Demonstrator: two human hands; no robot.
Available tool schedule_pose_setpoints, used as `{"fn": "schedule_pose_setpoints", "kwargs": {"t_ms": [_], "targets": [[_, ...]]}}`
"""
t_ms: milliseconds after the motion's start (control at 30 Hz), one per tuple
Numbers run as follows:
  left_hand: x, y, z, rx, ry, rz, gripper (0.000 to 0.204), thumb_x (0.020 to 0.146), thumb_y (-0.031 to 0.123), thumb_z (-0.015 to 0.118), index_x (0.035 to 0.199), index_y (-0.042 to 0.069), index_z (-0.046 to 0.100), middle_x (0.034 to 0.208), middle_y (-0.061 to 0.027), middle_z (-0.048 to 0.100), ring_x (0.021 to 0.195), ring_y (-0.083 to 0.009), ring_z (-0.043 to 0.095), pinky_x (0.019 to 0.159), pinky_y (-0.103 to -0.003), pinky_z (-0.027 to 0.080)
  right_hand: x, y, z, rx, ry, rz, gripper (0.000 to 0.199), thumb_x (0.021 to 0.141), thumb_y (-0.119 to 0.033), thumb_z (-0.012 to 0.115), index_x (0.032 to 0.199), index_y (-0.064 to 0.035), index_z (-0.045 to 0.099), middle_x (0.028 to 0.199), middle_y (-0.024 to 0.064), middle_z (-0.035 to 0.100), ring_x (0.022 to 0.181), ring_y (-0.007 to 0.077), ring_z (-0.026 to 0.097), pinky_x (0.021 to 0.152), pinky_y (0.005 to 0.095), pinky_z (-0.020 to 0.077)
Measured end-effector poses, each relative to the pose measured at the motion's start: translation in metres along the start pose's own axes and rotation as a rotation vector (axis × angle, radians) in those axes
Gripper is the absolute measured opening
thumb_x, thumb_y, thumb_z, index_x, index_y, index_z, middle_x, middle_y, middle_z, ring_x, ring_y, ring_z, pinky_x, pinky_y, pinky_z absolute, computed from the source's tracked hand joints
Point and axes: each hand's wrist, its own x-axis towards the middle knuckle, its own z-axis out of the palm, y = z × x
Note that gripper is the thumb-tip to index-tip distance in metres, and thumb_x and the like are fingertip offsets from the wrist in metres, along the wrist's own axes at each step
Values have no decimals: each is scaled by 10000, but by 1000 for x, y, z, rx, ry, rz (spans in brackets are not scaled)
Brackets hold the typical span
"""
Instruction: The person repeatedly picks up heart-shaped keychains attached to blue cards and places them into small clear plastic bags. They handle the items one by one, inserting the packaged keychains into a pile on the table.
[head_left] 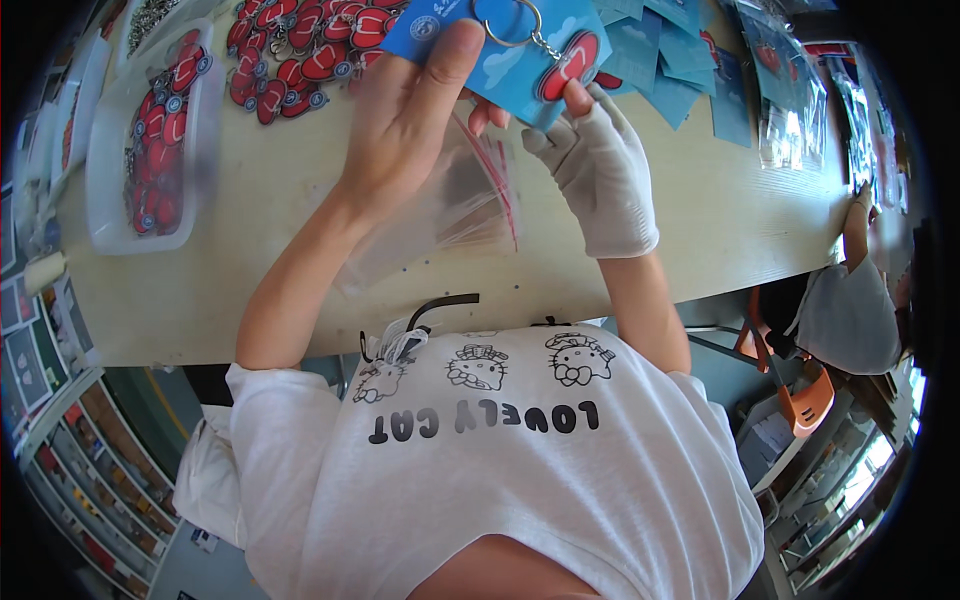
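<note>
My bare left hand [400,135] grips a blue printed card [500,80], its thumb across the front. A keychain lies on the card, with a metal split ring [508,22] at the top and a short chain down to a red flip-flop-shaped charm [570,66]. On my right hand [605,175] is a white glove that leaves the thumb tip bare. That thumb presses on the charm's lower end at the card's right edge; the fingers behind are partly hidden. Clear plastic bags [465,195] with a red seal line lie on the table below the card.
A pile of red charms [300,55] spreads at the far left, beside a clear plastic box [105,215] holding more. Loose blue cards [640,55] lie at the far right, near bagged pieces [790,110]. Another person [850,315] sits at the right by an orange chair [806,402].
</note>
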Motion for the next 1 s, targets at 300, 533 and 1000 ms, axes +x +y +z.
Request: {"fn": "schedule_pose_setpoints", "kwargs": {"t_ms": [300, 533, 1000], "targets": [[-54, -8, -53, 1360, -103, -112, 518, 681, 255, 803, 1055, 25, 528, 988, -99, 580, 860, -232, 541, 815, -334, 443, 11, -4, -41, -254, 107, -303, 178, 875, -117, 663, 1027, -31, 630, 930, 17, 650, 782, 58, 579, 706, 215, 490], [-50, -4, -45, 1021, -72, -326, 394, 664, 112, 787, 926, 18, 507, 861, -61, 534, 782, -204, 495, 741, -318, 418, 8, -5, -51, -381, 123, -295, 148, 882, -97, 635, 1015, -33, 620, 962, 3, 643, 846, 51, 567, 757, 203, 459], [-29, -11, -73, 403, -108, -510, 164, 773, 141, 759, 781, 22, 647, 706, 3, 634, 622, -63, 559, 555, -223, 430, 14, -22, -47, -534, 12, -146, 256, 890, -142, 626, 1101, 2, 601, 916, 15, 636, 806, 79, 566, 730, 220, 452]]}}
